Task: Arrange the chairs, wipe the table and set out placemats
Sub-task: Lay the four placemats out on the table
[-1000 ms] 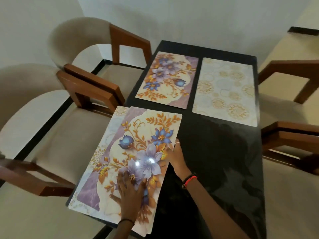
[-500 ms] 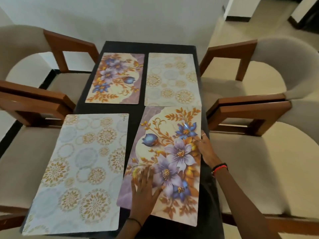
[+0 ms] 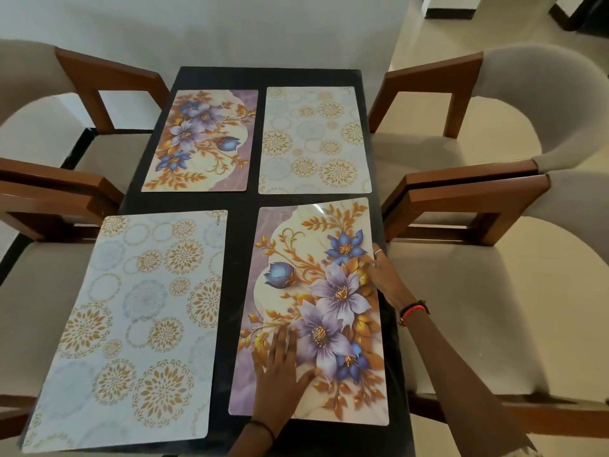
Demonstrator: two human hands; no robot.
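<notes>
Several placemats lie on the black table [image 3: 240, 206]. A floral placemat [image 3: 313, 311] covers the near right spot. My left hand [image 3: 280, 367] presses flat on its near part with fingers spread. My right hand [image 3: 384, 275] rests on its right edge, fingers straight, thumb on top. A pale circle-pattern placemat [image 3: 138, 318] lies at the near left, slightly askew. Another floral placemat [image 3: 202, 140] sits at the far left and a second circle-pattern one [image 3: 313, 140] at the far right.
Beige upholstered chairs with brown wooden arms flank the table: two on the left [image 3: 59, 189] and two on the right [image 3: 468, 189]. A white wall stands just beyond the table's far end. Tiled floor opens at the upper right.
The floral placemat slid from the near left spot to the near right, uncovering the circle-pattern mat beneath. It has since straightened square to the table edge. Both hands stayed on it.
</notes>
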